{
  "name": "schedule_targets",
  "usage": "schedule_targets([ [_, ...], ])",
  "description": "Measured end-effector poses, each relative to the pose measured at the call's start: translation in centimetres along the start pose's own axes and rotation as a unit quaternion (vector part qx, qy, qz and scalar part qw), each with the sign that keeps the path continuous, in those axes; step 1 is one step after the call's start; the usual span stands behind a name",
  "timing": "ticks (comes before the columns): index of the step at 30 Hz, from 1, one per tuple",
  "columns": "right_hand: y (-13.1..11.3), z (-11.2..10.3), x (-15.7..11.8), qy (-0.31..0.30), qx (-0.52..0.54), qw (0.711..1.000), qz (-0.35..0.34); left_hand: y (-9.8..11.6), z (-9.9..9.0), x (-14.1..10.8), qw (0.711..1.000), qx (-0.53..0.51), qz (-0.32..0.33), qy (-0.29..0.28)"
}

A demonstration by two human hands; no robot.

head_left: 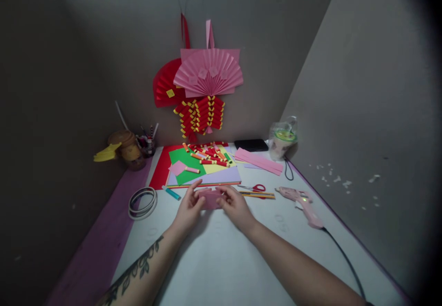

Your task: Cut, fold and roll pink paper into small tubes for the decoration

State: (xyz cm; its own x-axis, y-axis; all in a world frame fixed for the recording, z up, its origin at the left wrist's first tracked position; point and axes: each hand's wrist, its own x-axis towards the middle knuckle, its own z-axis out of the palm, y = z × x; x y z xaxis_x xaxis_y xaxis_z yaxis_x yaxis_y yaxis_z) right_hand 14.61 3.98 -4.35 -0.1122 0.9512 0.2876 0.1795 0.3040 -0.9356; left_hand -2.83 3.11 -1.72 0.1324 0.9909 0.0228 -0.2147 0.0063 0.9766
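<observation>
A small piece of pink paper (210,201) is held up between my two hands over the white table. My left hand (190,205) grips its left edge with thumb and fingers, and my right hand (236,207) pinches the right edge. Whether the paper is folded or rolled I cannot make out. Just beyond it lies a stack of coloured sheets (221,178), with several small rolled paper tubes (210,155) on top. A pink paper square (177,167) and a pink tube (192,170) rest on the green sheet.
Left are tape rolls (142,203), a teal cutter (171,193) and a brown cup (129,151). Right are scissors (257,188), a pencil (257,195), pink strips (258,161), a phone (251,145), a bagged cup (283,140) and a corded glue gun (304,204). Paper fans (209,73) hang on the wall.
</observation>
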Motion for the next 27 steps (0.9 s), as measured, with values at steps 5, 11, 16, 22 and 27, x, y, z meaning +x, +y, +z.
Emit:
schedule_targets([
  [5, 0.4, 0.5, -0.2, -0.007, 0.029, 0.998, 0.048, -1.0, -0.5, 0.2, 0.999, 0.011, -0.012, -0.036],
  [11, 0.0, 1.0, -0.4, -0.016, 0.090, 0.993, 0.075, -1.2, -0.4, -0.1, 0.996, -0.032, 0.015, -0.085],
  [16, 0.1, 0.7, -0.3, -0.012, 0.012, 0.998, 0.066, -1.3, -0.6, -0.1, 0.996, 0.055, -0.009, -0.069],
  [22, -0.3, 0.9, -0.5, -0.040, -0.015, 0.999, 0.031, -0.8, -0.1, -0.5, 0.988, 0.122, 0.023, -0.090],
  [27, -0.1, 0.9, -0.3, 0.024, -0.003, 0.999, 0.045, -1.0, -0.4, -0.5, 0.967, 0.248, 0.049, -0.026],
])
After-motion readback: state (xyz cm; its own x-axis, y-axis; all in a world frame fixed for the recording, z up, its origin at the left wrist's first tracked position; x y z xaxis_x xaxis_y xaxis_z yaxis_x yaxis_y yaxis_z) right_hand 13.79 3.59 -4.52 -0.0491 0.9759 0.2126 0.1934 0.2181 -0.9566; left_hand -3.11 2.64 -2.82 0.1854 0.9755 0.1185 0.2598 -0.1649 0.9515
